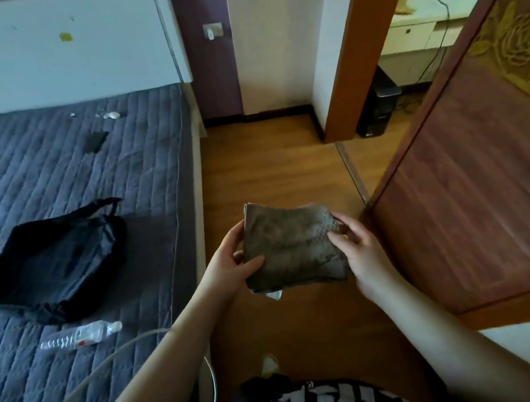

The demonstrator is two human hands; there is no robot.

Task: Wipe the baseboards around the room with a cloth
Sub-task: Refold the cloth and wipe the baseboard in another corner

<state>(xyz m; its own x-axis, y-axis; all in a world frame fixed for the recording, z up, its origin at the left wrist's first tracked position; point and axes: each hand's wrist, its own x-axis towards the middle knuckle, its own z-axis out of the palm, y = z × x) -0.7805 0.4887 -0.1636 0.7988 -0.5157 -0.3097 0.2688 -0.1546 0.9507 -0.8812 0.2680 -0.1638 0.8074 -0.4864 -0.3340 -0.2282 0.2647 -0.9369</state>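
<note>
One folded cloth (293, 246), left hand (230, 261), right hand (362, 250), two grips

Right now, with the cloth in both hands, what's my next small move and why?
Probably step forward and crouch at the dark baseboard on the far wall. The folded brown cloth is gripped by the left hand and right hand, well above the floor and touching no baseboard.

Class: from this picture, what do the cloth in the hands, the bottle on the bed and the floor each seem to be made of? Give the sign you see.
Cloth: a woven or knitted fabric, brown-grey and matt; it folds and shows a bumpy weave.
Bottle: probably thin clear plastic; see-through with ridged sides.
Floor: wood or wood-look laminate; orange-brown with faint grain and a slight sheen.
</note>
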